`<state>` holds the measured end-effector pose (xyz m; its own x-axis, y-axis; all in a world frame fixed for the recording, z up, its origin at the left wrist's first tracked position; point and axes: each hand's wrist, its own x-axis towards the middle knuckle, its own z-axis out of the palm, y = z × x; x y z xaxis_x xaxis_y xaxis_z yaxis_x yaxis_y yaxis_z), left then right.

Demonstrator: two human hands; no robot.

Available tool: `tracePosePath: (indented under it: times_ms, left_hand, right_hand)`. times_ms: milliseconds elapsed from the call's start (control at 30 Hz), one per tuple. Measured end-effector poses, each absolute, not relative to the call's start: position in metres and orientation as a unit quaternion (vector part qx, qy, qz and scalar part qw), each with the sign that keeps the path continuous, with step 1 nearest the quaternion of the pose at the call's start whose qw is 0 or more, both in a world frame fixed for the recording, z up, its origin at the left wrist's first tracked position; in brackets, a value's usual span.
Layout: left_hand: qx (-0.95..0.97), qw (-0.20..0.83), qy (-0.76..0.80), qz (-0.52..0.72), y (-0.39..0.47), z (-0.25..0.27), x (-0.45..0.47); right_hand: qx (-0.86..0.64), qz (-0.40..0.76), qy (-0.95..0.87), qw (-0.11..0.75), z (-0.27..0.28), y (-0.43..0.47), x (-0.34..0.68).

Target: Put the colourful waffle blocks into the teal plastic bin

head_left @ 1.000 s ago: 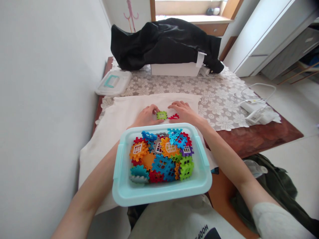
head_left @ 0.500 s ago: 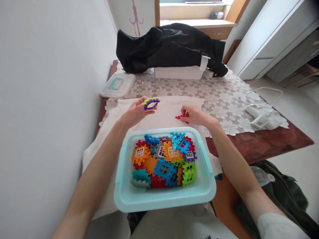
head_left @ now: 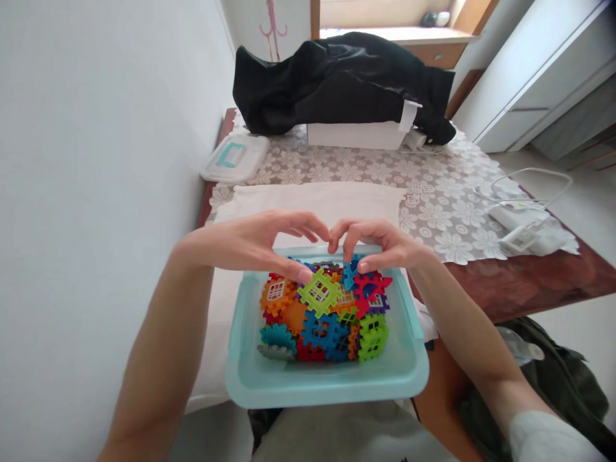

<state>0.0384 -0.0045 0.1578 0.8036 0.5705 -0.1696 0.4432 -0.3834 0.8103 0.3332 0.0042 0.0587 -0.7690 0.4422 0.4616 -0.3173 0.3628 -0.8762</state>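
A pale turquoise bin [head_left: 327,388] holds a heap of coloured toothed plastic building tiles. Over its far left part is my left hand [head_left: 255,240], thumb and fingers spread wide. The thumb tip overlaps the edge of a lime-green window tile [head_left: 318,292] on top of the heap; whether it touches cannot be told. My right hand [head_left: 380,244] hovers over the far right part with curved, parted fingers. Its fingertips are close to a blue triangular tile [head_left: 349,276]. Just below the right thumb a red triangular tile [head_left: 369,292] rests on the heap.
A white cloth [head_left: 327,196] lies under and beyond the bin on the lace-covered table [head_left: 337,170]. A clear lid [head_left: 235,158] is at the left, beside the wall. Black fabric [head_left: 337,83] drapes a white box behind. A white device with a cable [head_left: 524,228] sits right.
Both hands came back from the white cloth to above the bin. The green tile and red triangular tile they held now lie on the heap, and the fingers have spread.
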Motion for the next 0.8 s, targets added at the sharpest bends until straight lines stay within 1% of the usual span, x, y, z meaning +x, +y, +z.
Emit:
tracePosePath:
  times_ms: [67,167,267,333,467,533,633,700,767,800]
  left_hand:
    - [0.801,0.486,0.335,0.101,0.002,0.145,0.041]
    - [0.756,0.513,0.390,0.115,0.008,0.126,0.050]
    - [0.749,0.537,0.385,0.051,0.006,0.118,0.059]
    - [0.774,0.521,0.360,-0.006,0.000,0.120,0.062]
    - [0.850,0.390,0.349,-0.054,-0.022,0.138,0.071]
    - [0.861,0.351,0.358,-0.087,-0.039,0.148,0.075]
    - [0.860,0.335,0.364,-0.127,-0.075,0.154,0.075]
    - [0.859,0.328,0.366,-0.146,-0.101,0.149,0.070]
    - [0.849,0.374,0.322,-0.189,-0.124,0.137,0.060]
    - [0.847,0.395,0.304,-0.182,-0.133,0.132,0.054]
  right_hand:
    - [-0.079,0.573,-0.732,0.361,0.054,0.005,0.331]
    - [-0.156,0.619,-0.630,0.442,0.037,0.011,0.325]
    - [-0.265,0.629,-0.527,0.506,0.013,0.025,0.315]
    - [-0.332,0.620,-0.484,0.521,-0.003,0.035,0.311]
    - [-0.393,0.621,-0.432,0.522,-0.025,0.049,0.308]
    - [-0.395,0.618,-0.434,0.523,-0.031,0.051,0.309]
    - [-0.396,0.596,-0.473,0.515,-0.035,0.051,0.309]
    - [-0.400,0.575,-0.519,0.491,-0.036,0.049,0.309]
    - [-0.402,0.551,-0.569,0.459,-0.036,0.046,0.308]
    - [-0.402,0.539,-0.593,0.442,-0.036,0.045,0.307]
